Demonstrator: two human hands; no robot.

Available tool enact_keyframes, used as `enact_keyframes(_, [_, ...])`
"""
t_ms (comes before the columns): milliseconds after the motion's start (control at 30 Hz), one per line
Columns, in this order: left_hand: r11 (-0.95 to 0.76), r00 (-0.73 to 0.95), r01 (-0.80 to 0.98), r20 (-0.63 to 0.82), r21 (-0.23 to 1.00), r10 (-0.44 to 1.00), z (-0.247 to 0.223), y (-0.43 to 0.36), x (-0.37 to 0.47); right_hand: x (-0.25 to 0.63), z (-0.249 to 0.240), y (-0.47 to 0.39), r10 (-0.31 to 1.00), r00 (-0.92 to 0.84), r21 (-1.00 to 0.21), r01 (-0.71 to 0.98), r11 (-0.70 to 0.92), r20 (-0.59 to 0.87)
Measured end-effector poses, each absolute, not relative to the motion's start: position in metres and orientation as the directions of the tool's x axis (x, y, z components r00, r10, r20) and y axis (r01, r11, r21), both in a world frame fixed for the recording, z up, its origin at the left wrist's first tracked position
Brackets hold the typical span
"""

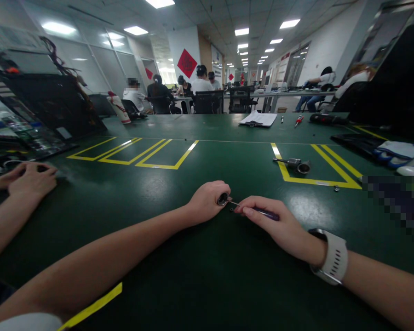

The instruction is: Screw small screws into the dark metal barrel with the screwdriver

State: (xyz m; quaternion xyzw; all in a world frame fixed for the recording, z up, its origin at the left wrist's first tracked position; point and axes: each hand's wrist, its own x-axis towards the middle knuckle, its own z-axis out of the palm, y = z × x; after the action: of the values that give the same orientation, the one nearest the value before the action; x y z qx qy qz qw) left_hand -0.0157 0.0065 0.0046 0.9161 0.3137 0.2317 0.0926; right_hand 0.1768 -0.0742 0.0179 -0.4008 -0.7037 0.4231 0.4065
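Note:
My left hand [209, 202] is closed around a small round metal part [222, 199] with a dark hollow end facing me. In my right hand [271, 216] is a screwdriver [267, 213] with a dark purple handle, gripped between thumb and fingers. Its thin shaft points left, and the tip meets the metal part or lies right beside it; I cannot tell which. Just below the shaft a tiny ring-like piece [232, 209] lies on the green table [179, 285].
A metal assembly with a cup-shaped end [302, 167] lies in a yellow-taped box at right, near a small metal piece [336, 188]. Farther back are a clipboard with papers [258, 119] and a red screwdriver [299, 120]. A co-worker's hands [32, 179] work at left.

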Motion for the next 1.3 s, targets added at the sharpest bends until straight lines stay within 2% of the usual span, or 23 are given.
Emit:
enact_keyframes(67, [-0.792,0.703,0.526,0.365,0.31,0.61,0.005,0.006,-0.016,0.177,0.016,-0.072,0.911,-0.36,-0.948,0.165,0.273,0.2])
enact_keyframes(233, [-0.791,0.679,0.485,0.408,0.373,0.61,0.008,0.003,-0.017,0.18,0.009,-0.063,0.934,-0.352,-0.99,-0.14,0.017,0.066])
enact_keyframes(300, [-0.79,0.673,0.47,0.419,0.395,0.61,0.008,0.004,-0.017,0.181,0.009,-0.062,0.933,-0.356,-0.984,-0.175,-0.017,0.048])
enact_keyframes(433, [-0.77,0.651,0.5,0.414,0.396,0.636,0.005,0.006,-0.016,0.181,0.009,-0.065,0.936,-0.331,-0.991,-0.104,0.088,0.118])
enact_keyframes(533, [-0.764,0.653,0.545,0.397,0.344,0.645,0.004,0.006,-0.015,0.18,0.008,-0.068,0.935,-0.315,-0.984,0.023,0.178,0.161])
enact_keyframes(600, [-0.775,0.671,0.552,0.388,0.306,0.632,0.004,0.006,-0.015,0.179,0.008,-0.067,0.934,-0.326,-0.983,0.06,0.176,0.148])
enact_keyframes(800, [-0.79,0.695,0.536,0.376,0.298,0.613,0.007,0.004,-0.015,0.18,0.011,-0.061,0.935,-0.353,-0.989,-0.148,-0.019,0.035])
enact_keyframes(900, [-0.794,0.699,0.526,0.376,0.307,0.608,0.007,0.004,-0.015,0.181,0.012,-0.06,0.937,-0.349,-0.981,-0.186,-0.054,0.015])
enact_keyframes(1033, [-0.782,0.695,0.523,0.361,0.34,0.622,0.007,0.005,-0.015,0.181,0.011,-0.062,0.937,-0.346,-0.989,-0.148,-0.007,0.045])
enact_keyframes(1200, [-0.714,0.622,0.579,0.353,0.393,0.699,0.007,0.006,-0.016,0.179,0.009,-0.065,0.918,-0.382,-0.989,0.052,0.136,0.106])
enact_keyframes(1300, [-0.714,0.63,0.58,0.339,0.392,0.699,0.007,0.006,-0.015,0.179,0.009,-0.063,0.923,-0.372,-0.995,-0.037,0.091,0.098])
